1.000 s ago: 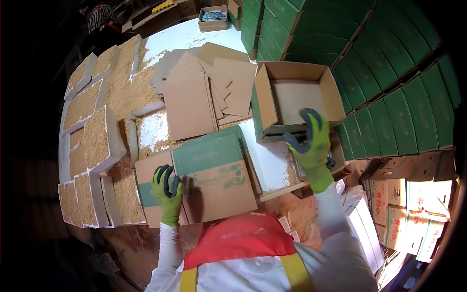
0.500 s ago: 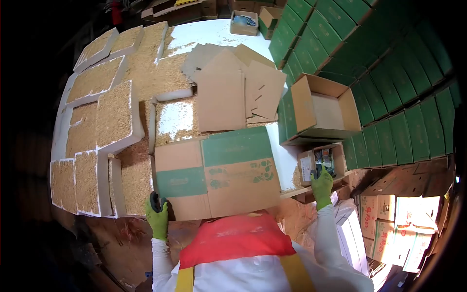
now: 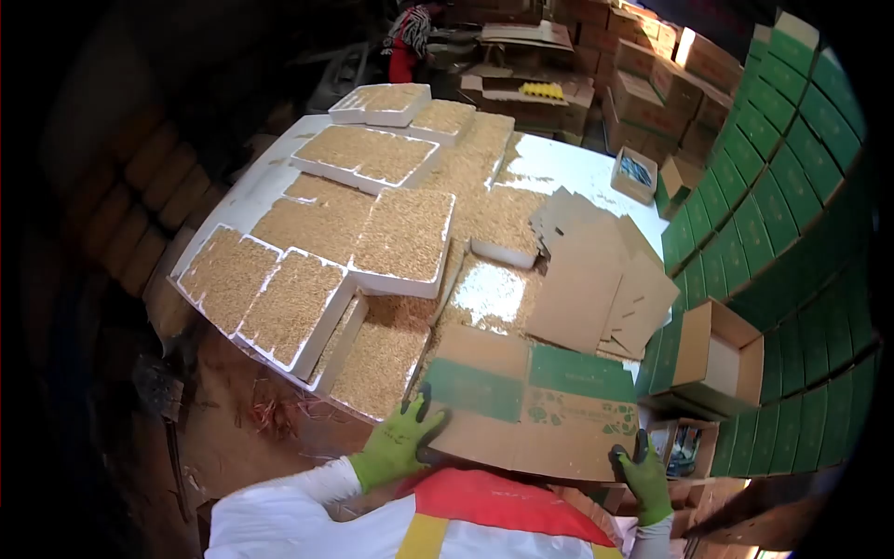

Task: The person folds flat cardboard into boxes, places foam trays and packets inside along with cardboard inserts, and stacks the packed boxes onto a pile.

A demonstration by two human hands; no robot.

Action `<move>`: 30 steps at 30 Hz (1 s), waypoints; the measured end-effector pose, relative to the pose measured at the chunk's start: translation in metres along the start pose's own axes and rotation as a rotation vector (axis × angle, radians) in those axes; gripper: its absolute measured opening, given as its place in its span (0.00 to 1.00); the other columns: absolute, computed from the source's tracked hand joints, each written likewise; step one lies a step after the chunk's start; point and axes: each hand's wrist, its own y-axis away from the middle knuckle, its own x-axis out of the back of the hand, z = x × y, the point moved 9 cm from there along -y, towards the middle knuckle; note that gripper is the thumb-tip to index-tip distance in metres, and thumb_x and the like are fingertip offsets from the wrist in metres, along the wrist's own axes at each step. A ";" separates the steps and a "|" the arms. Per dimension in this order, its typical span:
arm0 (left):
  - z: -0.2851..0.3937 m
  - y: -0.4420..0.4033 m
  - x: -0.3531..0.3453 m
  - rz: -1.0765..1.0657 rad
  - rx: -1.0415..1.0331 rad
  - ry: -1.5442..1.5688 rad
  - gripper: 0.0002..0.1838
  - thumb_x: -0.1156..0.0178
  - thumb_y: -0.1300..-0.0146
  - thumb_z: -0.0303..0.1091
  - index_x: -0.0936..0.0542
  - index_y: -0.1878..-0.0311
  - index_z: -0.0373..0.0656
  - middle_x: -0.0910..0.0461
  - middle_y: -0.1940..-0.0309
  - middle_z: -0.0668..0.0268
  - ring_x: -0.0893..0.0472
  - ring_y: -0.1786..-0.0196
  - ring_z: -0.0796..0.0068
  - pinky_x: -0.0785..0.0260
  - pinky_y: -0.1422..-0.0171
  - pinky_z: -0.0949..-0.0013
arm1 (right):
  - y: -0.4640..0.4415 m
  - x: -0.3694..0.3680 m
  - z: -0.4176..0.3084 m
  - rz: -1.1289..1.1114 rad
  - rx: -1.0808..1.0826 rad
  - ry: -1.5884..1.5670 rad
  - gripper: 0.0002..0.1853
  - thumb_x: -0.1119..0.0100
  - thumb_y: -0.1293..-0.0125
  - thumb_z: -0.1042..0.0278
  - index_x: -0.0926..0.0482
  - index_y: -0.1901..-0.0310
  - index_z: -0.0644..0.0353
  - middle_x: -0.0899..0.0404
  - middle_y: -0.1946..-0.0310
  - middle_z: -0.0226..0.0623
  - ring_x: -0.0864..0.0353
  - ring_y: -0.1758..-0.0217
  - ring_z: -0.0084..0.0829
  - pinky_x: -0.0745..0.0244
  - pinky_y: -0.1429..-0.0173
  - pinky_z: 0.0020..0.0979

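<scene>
A flattened green and brown carton [image 3: 535, 405] lies at the near edge of the table. My left hand [image 3: 400, 438], in a green and grey glove, rests at its left edge with the fingers apart. At the right edge my right hand [image 3: 644, 473] touches the cardboard, thumb and fingers spread. Beyond the carton lies a pile of brown cardboard sheets [image 3: 582, 279]. An open green box [image 3: 717, 359] stands to the right, above a small carton [image 3: 689, 447] with dark items in it.
White trays [image 3: 402, 238] filled with brown grain-like material cover the left of the table. Green boxes [image 3: 745, 224] are stacked on the right. Another person [image 3: 405, 42] stands at the far side, near brown cartons [image 3: 652, 98]. A small box [image 3: 635, 174] sits at the back.
The view has swung left. My left hand has moved from the carton's lower left corner up along its left edge. My right hand has left the small carton and come to the flattened carton's right edge.
</scene>
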 end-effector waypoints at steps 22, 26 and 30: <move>0.132 -0.049 0.087 0.819 -0.451 -0.006 0.17 0.35 0.43 0.40 0.21 0.51 0.48 0.22 0.57 0.64 0.25 0.50 0.58 0.37 0.38 0.51 | -0.133 0.041 -0.288 -0.034 1.099 0.419 0.22 0.31 0.44 0.53 0.18 0.50 0.56 0.16 0.63 0.48 0.16 0.59 0.48 0.24 0.54 0.42; 0.168 -0.031 0.085 0.711 -0.482 0.167 0.18 0.35 0.42 0.43 0.20 0.50 0.50 0.22 0.55 0.64 0.23 0.51 0.60 0.38 0.38 0.53 | -0.112 -0.009 -0.331 -0.037 1.159 0.486 0.18 0.31 0.44 0.55 0.18 0.54 0.52 0.16 0.67 0.44 0.17 0.62 0.48 0.24 0.58 0.45; 0.165 -0.007 0.100 0.038 -0.744 0.559 0.29 0.35 0.40 0.33 0.25 0.33 0.49 0.29 0.31 0.61 0.27 0.32 0.58 0.40 0.24 0.55 | -0.120 -0.025 -0.333 0.068 1.163 0.448 0.15 0.32 0.43 0.54 0.20 0.58 0.52 0.17 0.69 0.42 0.17 0.64 0.48 0.25 0.61 0.45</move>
